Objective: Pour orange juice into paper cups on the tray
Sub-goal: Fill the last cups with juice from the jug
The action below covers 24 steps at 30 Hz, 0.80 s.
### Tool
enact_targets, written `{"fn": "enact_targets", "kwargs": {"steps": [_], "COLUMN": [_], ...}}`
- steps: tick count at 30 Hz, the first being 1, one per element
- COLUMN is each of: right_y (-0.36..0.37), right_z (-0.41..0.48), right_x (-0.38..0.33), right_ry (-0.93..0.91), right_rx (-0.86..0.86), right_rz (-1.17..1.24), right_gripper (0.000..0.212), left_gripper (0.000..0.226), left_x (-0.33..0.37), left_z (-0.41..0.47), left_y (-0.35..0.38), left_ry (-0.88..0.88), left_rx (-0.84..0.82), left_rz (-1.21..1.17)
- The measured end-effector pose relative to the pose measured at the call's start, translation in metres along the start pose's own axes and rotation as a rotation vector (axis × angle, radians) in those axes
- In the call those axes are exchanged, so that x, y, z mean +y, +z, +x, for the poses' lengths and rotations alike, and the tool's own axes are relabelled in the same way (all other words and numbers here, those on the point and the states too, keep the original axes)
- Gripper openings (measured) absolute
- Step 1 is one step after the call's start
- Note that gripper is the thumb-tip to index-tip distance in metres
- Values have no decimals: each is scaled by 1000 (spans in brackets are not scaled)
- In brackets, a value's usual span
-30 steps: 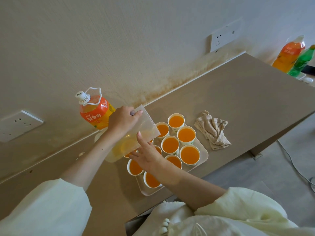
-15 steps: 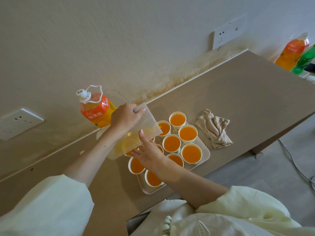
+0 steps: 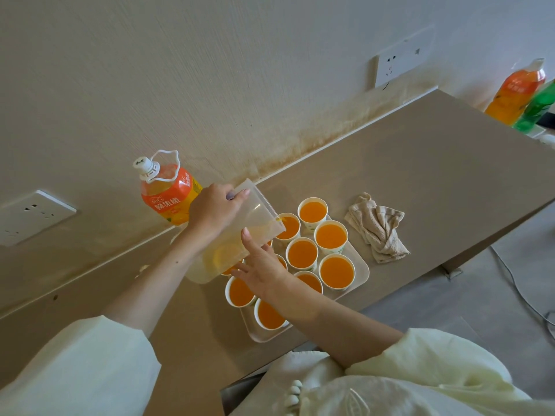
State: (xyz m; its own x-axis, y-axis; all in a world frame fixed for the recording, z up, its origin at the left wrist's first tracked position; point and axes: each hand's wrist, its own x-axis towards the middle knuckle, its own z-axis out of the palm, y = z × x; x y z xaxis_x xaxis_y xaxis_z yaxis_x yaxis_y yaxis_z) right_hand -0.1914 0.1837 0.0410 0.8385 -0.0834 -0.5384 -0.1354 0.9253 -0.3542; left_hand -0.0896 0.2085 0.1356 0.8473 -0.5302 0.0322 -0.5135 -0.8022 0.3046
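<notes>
A clear plastic pitcher (image 3: 237,235) with a little orange juice left is tipped steeply over the tray (image 3: 362,270). My left hand (image 3: 213,211) grips it near the top. Its spout hangs over a paper cup (image 3: 289,226) in the back row, where a thin stream of juice runs in. My right hand (image 3: 261,265) lies against the pitcher's lower side with straight fingers. Several paper cups (image 3: 336,271) on the white tray hold orange juice; some are hidden under the pitcher and my hand.
A capped orange juice bottle (image 3: 168,190) stands behind the pitcher by the wall. A crumpled beige cloth (image 3: 378,229) lies right of the tray. An orange bottle (image 3: 515,91) and a green bottle (image 3: 537,109) stand at the counter's far right end.
The pitcher has tipped further and its spout has moved right over the back-row cup. Both hands kept their places on it.
</notes>
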Motion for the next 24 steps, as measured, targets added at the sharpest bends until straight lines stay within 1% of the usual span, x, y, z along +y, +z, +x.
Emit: {"fn": "enact_targets", "kwargs": {"steps": [3, 4, 7, 8, 11, 12, 16, 17, 19, 20, 22, 23, 24], "right_y": [2, 1, 0, -1, 2, 2, 3, 5, 5, 6, 3, 1, -1], "right_z": [-1, -1, -6, -7, -13, -14, -25, -29, -35, -39, -46, -49, -52], "right_x": [0, 0, 1, 2, 4, 6, 15, 20, 30, 33, 42, 47, 51], "right_ry": [-4, -9, -34, -45, -67, -63, -23, -8, 22, 45, 87, 106, 126], "right_rx": [5, 6, 12, 18, 13, 14, 22, 8, -14, -29, -61, -78, -87], "right_rz": [-29, -39, -58, -68, -116, -127, -161, -171, -172, -152, -129, -129, -134], "right_gripper": [95, 97, 85, 85, 98, 98, 75, 76, 87, 83, 65, 62, 63], "left_gripper": [47, 47, 47, 48, 48, 47, 50, 50, 52, 52, 52, 51, 50], "left_x": [-5, -6, -8, -8, -12, -13, -15, -17, -20, -21, -26, -28, -30], "left_z": [-4, -5, -12, -14, -23, -27, -45, -51, -61, -67, -79, -85, -92], "left_y": [0, 1, 0, -1, -3, -4, -12, -15, -19, -21, -23, -23, -22], "left_ry": [-27, -26, -15, -11, -20, -26, -46, -53, -75, -90, -125, -134, -139], "left_rx": [14, 20, 54, 68, 104, 115, 161, 172, 185, 189, 183, 175, 166], "left_rz": [-52, -73, -115, -129, -184, -198, -185, -173, -149, -136, -123, -129, -139]}}
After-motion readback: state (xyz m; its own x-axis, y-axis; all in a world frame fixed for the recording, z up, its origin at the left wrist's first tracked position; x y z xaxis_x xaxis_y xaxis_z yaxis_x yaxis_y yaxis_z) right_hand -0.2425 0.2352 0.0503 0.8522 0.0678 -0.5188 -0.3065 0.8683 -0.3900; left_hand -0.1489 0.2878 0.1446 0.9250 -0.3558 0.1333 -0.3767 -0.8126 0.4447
